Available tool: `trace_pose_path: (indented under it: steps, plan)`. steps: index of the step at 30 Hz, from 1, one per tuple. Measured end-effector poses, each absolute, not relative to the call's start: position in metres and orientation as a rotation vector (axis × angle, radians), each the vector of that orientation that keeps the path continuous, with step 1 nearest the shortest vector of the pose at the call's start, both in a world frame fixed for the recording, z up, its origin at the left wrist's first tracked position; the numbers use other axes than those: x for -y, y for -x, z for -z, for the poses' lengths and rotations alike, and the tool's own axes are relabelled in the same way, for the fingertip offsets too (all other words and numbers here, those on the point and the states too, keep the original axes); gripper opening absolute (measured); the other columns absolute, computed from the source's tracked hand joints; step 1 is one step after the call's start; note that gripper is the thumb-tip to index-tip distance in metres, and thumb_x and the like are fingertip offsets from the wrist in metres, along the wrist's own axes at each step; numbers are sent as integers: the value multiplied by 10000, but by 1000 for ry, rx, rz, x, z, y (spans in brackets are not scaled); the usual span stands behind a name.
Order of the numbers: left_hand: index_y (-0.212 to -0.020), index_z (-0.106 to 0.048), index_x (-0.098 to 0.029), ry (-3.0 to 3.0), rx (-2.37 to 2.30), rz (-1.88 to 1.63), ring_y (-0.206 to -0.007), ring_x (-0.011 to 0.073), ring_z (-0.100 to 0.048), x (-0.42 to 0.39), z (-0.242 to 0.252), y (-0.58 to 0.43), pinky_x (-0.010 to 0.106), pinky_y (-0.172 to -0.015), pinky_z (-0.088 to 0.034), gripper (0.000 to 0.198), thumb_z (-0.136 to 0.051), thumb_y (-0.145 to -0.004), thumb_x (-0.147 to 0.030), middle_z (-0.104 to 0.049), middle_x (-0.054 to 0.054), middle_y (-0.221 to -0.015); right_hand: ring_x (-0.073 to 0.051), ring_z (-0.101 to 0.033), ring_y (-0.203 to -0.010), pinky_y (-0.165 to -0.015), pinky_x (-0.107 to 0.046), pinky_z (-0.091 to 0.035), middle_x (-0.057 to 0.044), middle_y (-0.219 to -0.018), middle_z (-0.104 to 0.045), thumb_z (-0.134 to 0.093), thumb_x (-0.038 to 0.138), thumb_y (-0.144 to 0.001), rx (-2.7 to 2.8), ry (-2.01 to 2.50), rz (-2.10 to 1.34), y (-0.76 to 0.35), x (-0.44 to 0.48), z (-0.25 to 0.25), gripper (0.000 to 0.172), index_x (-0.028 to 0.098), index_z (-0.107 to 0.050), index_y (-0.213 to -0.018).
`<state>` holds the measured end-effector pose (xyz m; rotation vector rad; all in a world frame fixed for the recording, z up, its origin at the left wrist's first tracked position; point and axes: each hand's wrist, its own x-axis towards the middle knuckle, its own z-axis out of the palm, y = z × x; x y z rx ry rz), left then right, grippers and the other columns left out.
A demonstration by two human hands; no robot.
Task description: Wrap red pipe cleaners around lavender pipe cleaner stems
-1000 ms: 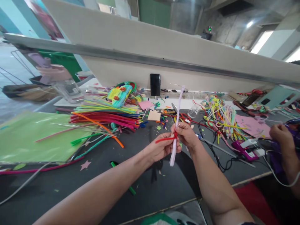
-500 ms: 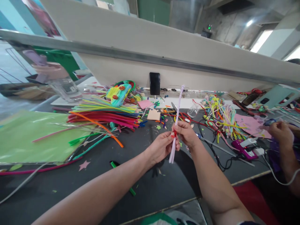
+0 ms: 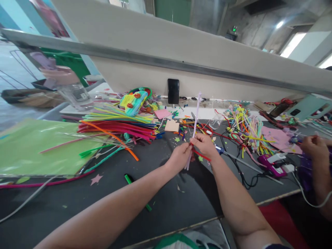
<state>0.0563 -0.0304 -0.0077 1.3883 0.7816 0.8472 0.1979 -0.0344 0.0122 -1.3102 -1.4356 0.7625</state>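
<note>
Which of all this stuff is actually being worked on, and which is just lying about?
In use: left hand, right hand, lilac pipe cleaner held upright, red pipe cleaner wound round it.
Lying about: pipe-cleaner pile, green sheet, phone, green marker, purple tool.

A dark counter point(image 3: 166, 204) carries a loose heap of straight coloured pipe cleaners point(image 3: 121, 126) at 10 o'clock. A green sheet point(image 3: 38, 148) in clear wrap lies beside the heap at 9 o'clock. A black phone point(image 3: 173, 91) stands against the back panel at 12 o'clock. At 2 o'clock a tangle of bent pipe cleaners point(image 3: 246, 128) lies beside pink paper point(image 3: 277, 138). A purple glue gun point(image 3: 267, 162) sits at 3 o'clock, near another person's hand point(image 3: 312, 147). A green marker point(image 3: 128, 179) and a pink star point(image 3: 96, 179) lie at 7 o'clock.
</note>
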Motion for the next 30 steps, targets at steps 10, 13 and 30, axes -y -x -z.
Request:
trace_pose_path:
  steps: [10,13,30]
  plan:
    - [-743,-499,-138,-1033,-516,-660,-570,125,-610,41,-4,-56,293,-614,-522,287,-598,-775,-405,-588,8,-662,-82,-408,-463,-458,-219,-303,38,-531,-514,-644,388,-726,1279,1175,-1019,-208,37,-14,243,161,-602,-651]
    - [-728,-482,-148,-1146,-527,-661,-499,104,-566,40,-2,-55,234,-504,-477,285,-562,-797,-413,-562,-10,-601,-90,-424,-476,-466,-222,-311,29,-535,-529,-636,380,-725,1331,1194,-968,-208,36,-15,245,164,-590,-618]
    - [-678,-453,-166,-1755,-696,-794,-439,74,-443,34,-1,-49,213,-489,-340,249,-402,-868,-320,-445,-49,-496,-70,-386,-504,-513,-215,-297,48,-551,-486,-682,348,-704,1268,1047,-1143,-207,36,-13,218,150,-607,-653]
